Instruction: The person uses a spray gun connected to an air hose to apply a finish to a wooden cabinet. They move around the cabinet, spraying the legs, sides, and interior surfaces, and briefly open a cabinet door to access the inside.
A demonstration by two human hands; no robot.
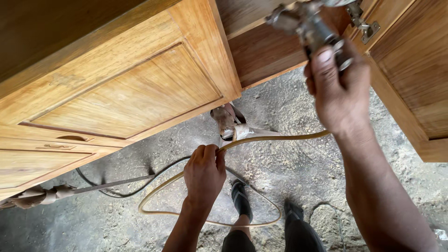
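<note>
Spray gun (311, 25) of grey metal is being gripped in the right hand (337, 88), raised against the wooden cabinet (135, 88). Its yellowish hose (275, 137) is trailing down to the left hand (204, 173), whose grip is closing around it, and looping over the dusty floor (289, 172) beside the person's dark shoes (241, 198).

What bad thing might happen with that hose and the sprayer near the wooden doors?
1. The hose loops on the floor around the feet, so the person might trip on it.
2. The left hand pinches the hose; a hard tug may jerk the spray gun in the right hand.
3. The gun sits very close to the cabinet and could bump it.
</note>
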